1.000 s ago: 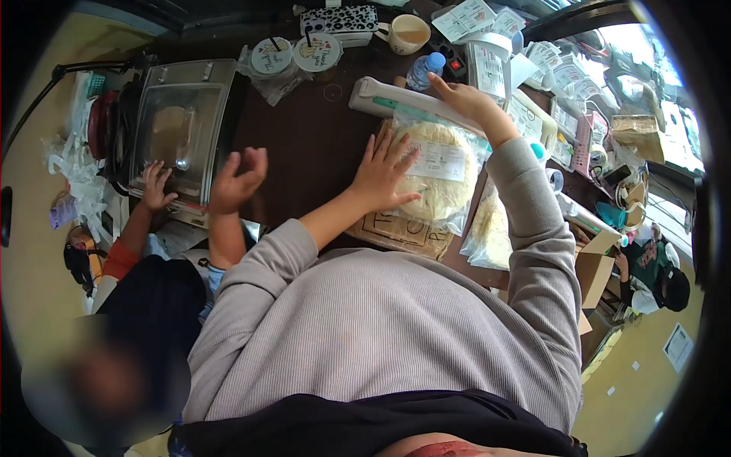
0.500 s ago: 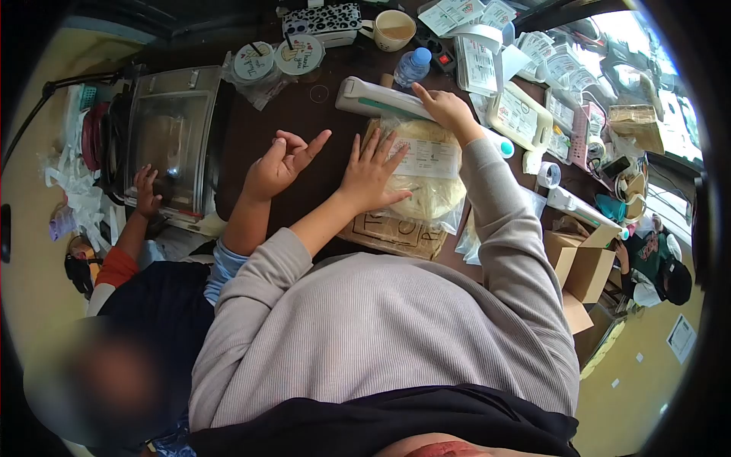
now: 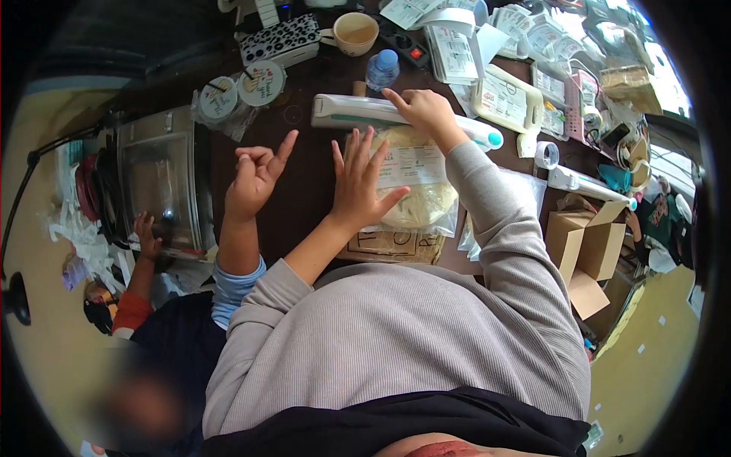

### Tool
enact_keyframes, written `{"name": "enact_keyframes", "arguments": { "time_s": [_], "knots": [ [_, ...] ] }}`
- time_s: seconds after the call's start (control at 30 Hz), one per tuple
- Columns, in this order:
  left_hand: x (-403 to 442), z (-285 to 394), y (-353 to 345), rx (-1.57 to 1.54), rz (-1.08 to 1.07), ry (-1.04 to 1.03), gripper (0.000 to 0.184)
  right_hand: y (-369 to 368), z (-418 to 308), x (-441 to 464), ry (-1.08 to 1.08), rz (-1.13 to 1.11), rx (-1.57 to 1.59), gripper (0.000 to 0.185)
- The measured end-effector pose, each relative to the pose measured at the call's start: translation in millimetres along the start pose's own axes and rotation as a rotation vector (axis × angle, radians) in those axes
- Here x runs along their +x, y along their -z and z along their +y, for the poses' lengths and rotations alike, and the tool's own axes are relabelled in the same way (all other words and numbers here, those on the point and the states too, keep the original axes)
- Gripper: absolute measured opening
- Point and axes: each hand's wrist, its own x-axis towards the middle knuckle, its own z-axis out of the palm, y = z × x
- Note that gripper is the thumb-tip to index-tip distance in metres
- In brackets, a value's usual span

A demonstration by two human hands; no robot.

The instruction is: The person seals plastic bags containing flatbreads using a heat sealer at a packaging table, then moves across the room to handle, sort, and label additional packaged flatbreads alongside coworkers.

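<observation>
A clear plastic bag (image 3: 449,217) with round, pale flatbread-like food (image 3: 415,206) and a white printed label (image 3: 411,166) lies in front of me. It rests on a cardboard box (image 3: 392,247) with black handwriting. My left hand (image 3: 356,183) is open, fingers spread, at the bag's left side; whether it presses on the bag I cannot tell. Across the bag's far edge lies a long white bar-shaped sealer (image 3: 354,110) with teal trim. My right hand (image 3: 428,114) grips it from above, thumb pointing left, the other fingers partly hidden.
To my left, a co-worker's hand (image 3: 255,183) points with one finger; their other hand (image 3: 146,234) is by a clear-lidded machine (image 3: 156,179). Beyond are lidded cups (image 3: 260,84), a bottle (image 3: 382,72) and a mug (image 3: 355,34). An open carton (image 3: 563,236) stands right.
The view has shifted, so table things appear further left. My left hand has drawn slightly left off the label, its fingers more upright. My right hand stays on the sealer.
</observation>
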Motion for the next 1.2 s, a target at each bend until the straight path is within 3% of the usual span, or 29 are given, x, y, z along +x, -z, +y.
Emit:
{"name": "enact_keyframes", "arguments": {
  "time_s": [0.1, 0.17, 0.27, 0.4, 0.43, 0.53, 0.6, 0.7, 0.8, 0.83, 0.93, 1.07, 1.2],
  "knots": [
    [48.4, 10.2, 10.2, -0.127, 0.125, -0.119, 0.075, -6.6, 7.5, 2.0, 0.014, 0.045, 0.020, 0.074],
    [89.1, 20.6, 14.3, -0.132, 0.233, -0.242, 0.070, -25.3, 24.9, 5.3, 0.147, 0.142, 0.012, 0.063],
    [138.4, 36.2, 5.3, -0.226, 0.239, -0.333, 0.066, 18.0, 2.5, -8.7, 0.000, -0.062, 0.054, 0.051],
    [198.1, 59.8, -31.2, -0.173, 0.218, -0.549, 0.058, -31.7, 23.3, 6.4, 0.264, 0.425, 0.260, 0.034],
    [219.8, 62.5, -36.2, -0.176, 0.209, -0.524, 0.053, -33.6, 24.7, 8.7, 0.331, 0.550, 0.305, 0.034],
    [310.6, 54.1, -60.8, -0.188, 0.330, -0.493, 0.036, -6.4, 18.9, 5.8, -0.009, -0.073, 0.078, 0.048],
    [357.1, 54.4, -59.2, -0.143, 0.177, -0.252, 0.031, -9.5, 17.7, 1.3, 0.022, 0.136, 0.127, 0.070],
    [414.3, 15.6, -98.7, 0.157, 0.129, -0.232, 0.032, -18.9, 22.3, 2.8, 0.060, 0.226, 0.175, 0.072],
    [443.7, -12.0, -135.0, 0.445, 0.001, -0.250, 0.034, -15.6, 24.7, 0.7, 0.069, 0.200, 0.202, 0.064],
    [451.7, -14.8, -143.3, 0.535, -0.045, -0.262, 0.035, -6.3, 27.5, 1.5, 0.089, 0.040, 0.200, 0.058],
    [471.8, -18.1, -166.3, 0.691, -0.125, -0.279, 0.042, -4.9, 33.8, -0.2, 0.140, -0.011, 0.186, 0.037],
    [481.2, -15.2, -182.8, 0.789, -0.143, -0.241, 0.048, -25.1, 39.5, 2.0, 0.236, 0.039, 0.230, 0.027],
    [490.7, -32.2, -198.7, 0.863, -0.055, -0.338, 0.039, -44.2, 41.0, 4.9, 0.266, 0.134, 0.318, 0.025]
  ]
}}
